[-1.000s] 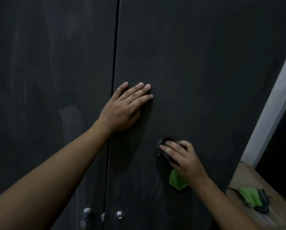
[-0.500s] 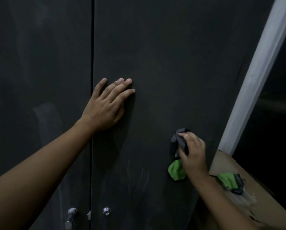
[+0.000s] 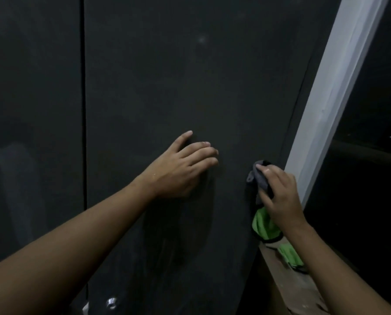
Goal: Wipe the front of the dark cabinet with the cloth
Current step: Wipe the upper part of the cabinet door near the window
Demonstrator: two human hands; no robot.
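We rest our left hand [image 3: 178,171], fingers [image 3: 201,153] relaxed, on the dark cabinet [image 3: 144,87]; our right hand [image 3: 278,196] grips the cloth [image 3: 263,223] beside a white frame [image 3: 330,87].

The dark cabinet [image 3: 167,76] had a matt charcoal front of smooth board, with faint dusty smears and streaks low down. The cloth [image 3: 261,183] looked like soft fabric, grey in its upper folds and bright green below, with a dark stitched edge. The round knob [image 3: 111,302] was shiny metal. The white frame [image 3: 339,87] was smooth, painted and faintly satin. The brown ledge [image 3: 287,283] looked like dull, raw wood with pale specks.
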